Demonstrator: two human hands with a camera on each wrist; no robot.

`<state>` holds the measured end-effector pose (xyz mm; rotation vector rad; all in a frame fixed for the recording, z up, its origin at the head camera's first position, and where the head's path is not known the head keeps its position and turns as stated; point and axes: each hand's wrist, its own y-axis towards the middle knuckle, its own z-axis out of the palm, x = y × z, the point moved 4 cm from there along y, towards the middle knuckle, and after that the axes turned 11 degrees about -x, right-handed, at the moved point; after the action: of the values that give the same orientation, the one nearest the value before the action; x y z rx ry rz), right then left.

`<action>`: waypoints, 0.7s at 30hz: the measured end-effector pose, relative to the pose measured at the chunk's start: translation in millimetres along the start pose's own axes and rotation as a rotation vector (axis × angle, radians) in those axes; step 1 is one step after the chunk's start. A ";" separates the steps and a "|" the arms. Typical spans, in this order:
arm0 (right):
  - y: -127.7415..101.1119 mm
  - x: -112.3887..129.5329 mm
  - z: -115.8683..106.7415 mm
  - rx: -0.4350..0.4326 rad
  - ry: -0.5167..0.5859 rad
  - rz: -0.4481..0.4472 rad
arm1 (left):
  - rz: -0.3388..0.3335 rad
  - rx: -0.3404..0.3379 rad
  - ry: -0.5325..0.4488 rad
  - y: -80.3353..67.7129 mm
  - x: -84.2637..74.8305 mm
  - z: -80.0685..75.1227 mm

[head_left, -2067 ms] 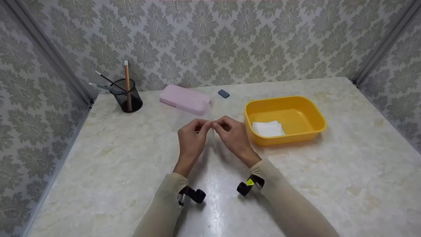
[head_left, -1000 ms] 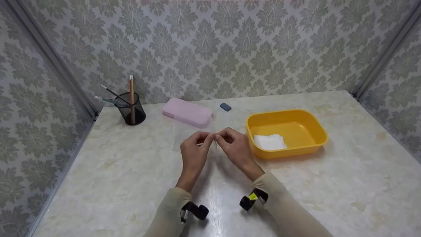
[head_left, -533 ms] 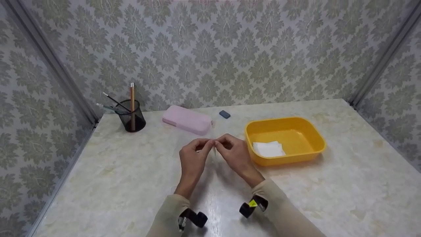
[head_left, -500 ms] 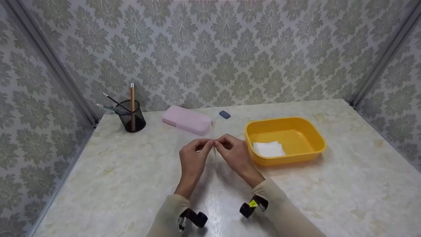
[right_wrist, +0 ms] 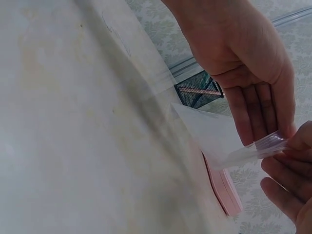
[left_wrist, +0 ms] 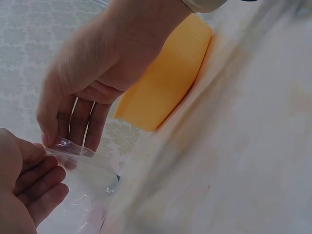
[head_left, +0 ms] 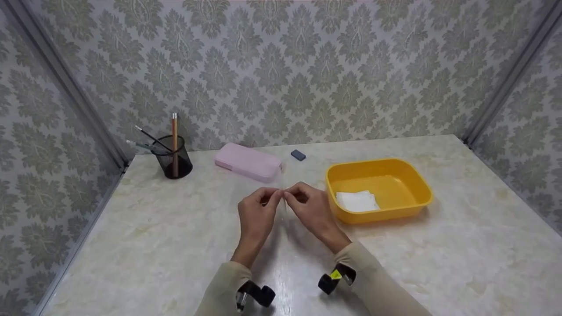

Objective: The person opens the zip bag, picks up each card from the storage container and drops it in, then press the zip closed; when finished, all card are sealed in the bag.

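Between both hands hangs a clear zip bag (left_wrist: 87, 183), with its top edge pinched in their thumbs and fingertips. The left hand (head_left: 257, 216) grips it from the left in the head view. The right hand (head_left: 311, 210) pinches the same edge, its fingertips meeting the left ones. In the right wrist view, the bag (right_wrist: 212, 134) spreads as a translucent sheet below the fingers. A white flat piece, faint through the plastic, cannot be made out. The bag is barely visible from the head.
A pink case (head_left: 248, 162) lies just beyond the hands, with a dark blue eraser (head_left: 298, 155) to its right. The yellow bin (head_left: 395, 184) at right holds white squares (head_left: 357, 201). A black mesh cup (head_left: 174, 162) with pencils stands at the back left, near the patterned wall.
The head view has tilted up, so everything sits lower in the picture than two seconds ago. Both hands keep their pinch on the zip bag, fingertips together, with little visible movement.
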<state>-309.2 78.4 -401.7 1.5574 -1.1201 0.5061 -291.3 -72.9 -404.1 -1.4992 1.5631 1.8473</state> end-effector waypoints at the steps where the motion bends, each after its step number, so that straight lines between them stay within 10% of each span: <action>1: -0.2 0.6 0.3 -0.002 -0.002 -0.004 | 0.011 -0.006 0.001 -0.4 -0.7 -0.2; 9: -3.0 3.9 -0.1 -0.063 0.013 -0.036 | 0.114 -0.038 -0.036 -4.8 -4.1 0.2; 21: 0.7 6.1 -4.8 -0.071 0.102 0.037 | 0.021 -0.056 -0.080 -0.1 -7.0 -3.7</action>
<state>-305.8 80.5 -395.0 1.4365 -1.0788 0.5585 -286.4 -73.4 -397.9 -1.4190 1.5086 1.9525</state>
